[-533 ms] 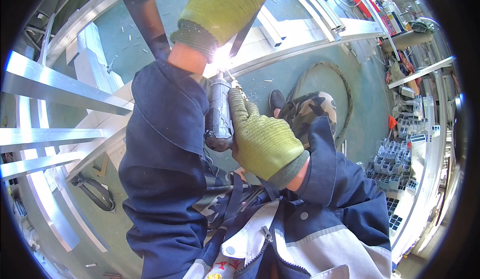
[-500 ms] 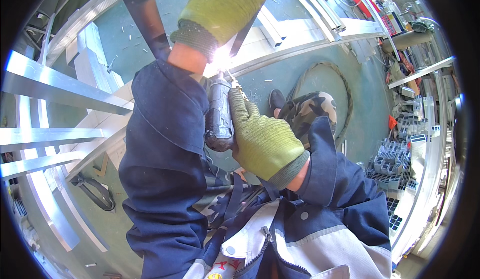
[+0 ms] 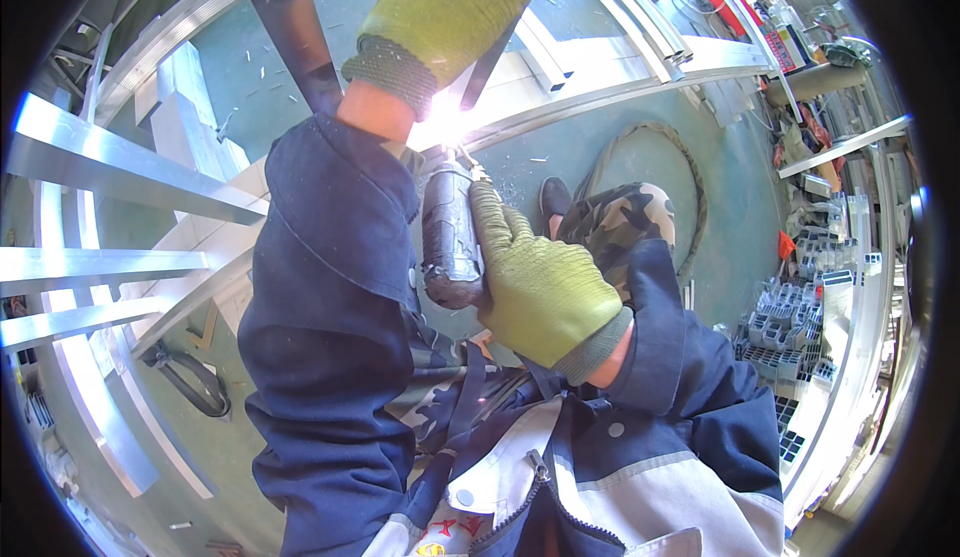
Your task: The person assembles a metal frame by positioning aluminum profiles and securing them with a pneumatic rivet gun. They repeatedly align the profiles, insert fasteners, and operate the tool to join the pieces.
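My right hand [image 3: 550,302], in an olive-green work glove, grips a welding torch [image 3: 450,242] with a thick, black, wrapped handle. Its fingers run along the torch's right side. A brilliant white arc [image 3: 445,125] burns at the tip, against a light metal beam [image 3: 620,82], and its glare hides the contact point. Beyond the arc is my left hand [image 3: 440,17], gloved the same way. Its back shows, but the top edge cuts off the fingers, so their grip is hidden. Under that wrist lies a dark brown flat piece [image 3: 285,27], partly covered by the glove.
Silvery metal bars [image 3: 130,172] jut in from the left. A thick cable [image 3: 690,172] loops on the floor at right, near my shoe [image 3: 553,197]. Cut hollow profiles [image 3: 785,322] are stacked at far right. A black hose [image 3: 195,387] lies at lower left.
My right hand and the torch have shifted slightly right and toward me, and the torch is tilted a little differently. The arc glare spreads wider. My left hand has barely moved.
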The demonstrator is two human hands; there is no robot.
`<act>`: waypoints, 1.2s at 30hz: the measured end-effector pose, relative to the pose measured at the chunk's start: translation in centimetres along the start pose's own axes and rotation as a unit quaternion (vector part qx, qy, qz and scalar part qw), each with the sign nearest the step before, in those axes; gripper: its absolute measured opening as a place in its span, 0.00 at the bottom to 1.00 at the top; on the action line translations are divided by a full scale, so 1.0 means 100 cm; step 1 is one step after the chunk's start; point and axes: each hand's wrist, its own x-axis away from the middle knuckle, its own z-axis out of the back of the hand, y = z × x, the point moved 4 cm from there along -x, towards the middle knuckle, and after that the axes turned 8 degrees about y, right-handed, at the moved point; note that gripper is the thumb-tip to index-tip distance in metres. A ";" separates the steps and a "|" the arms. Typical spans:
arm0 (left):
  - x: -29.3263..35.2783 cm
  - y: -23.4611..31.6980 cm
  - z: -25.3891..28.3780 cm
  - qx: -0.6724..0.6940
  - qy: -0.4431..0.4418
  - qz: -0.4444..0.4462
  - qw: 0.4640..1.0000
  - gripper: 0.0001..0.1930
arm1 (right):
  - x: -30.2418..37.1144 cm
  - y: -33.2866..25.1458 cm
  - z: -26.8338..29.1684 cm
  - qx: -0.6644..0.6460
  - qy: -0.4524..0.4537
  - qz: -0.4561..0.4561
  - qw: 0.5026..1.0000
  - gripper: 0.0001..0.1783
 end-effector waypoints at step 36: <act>0.388 -0.319 -0.131 -0.248 -0.550 0.487 0.631 0.32 | 0.002 0.258 -0.126 -0.280 -0.103 -0.237 0.925 0.40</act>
